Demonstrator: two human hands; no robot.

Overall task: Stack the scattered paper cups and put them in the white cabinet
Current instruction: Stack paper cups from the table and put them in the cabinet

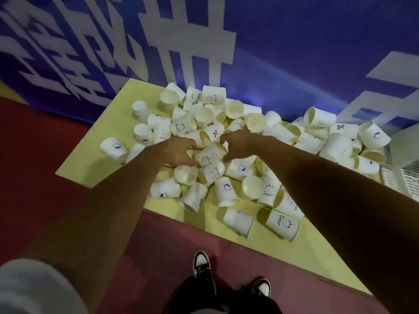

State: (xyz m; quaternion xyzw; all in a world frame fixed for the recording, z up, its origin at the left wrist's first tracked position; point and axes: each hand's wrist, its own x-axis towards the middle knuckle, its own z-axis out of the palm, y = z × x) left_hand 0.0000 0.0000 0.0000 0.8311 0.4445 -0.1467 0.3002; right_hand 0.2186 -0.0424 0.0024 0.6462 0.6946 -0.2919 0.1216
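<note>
Several white paper cups (226, 193) with small prints lie scattered and piled on a yellow table (108, 141). Both my arms reach into the middle of the pile. My left hand (179, 152) curls round the base end of a cup printed "HELLO" (210, 155) that lies on its side. My right hand (238, 146) curls round that cup's open end from the other side. Which other cups the fingers touch is hidden.
A blue wall (294, 53) with large white characters stands right behind the table. A white slatted object (401, 175) sits at the table's right end. Red floor (45, 155) surrounds the table, and my shoes (201, 266) stand close to its near edge.
</note>
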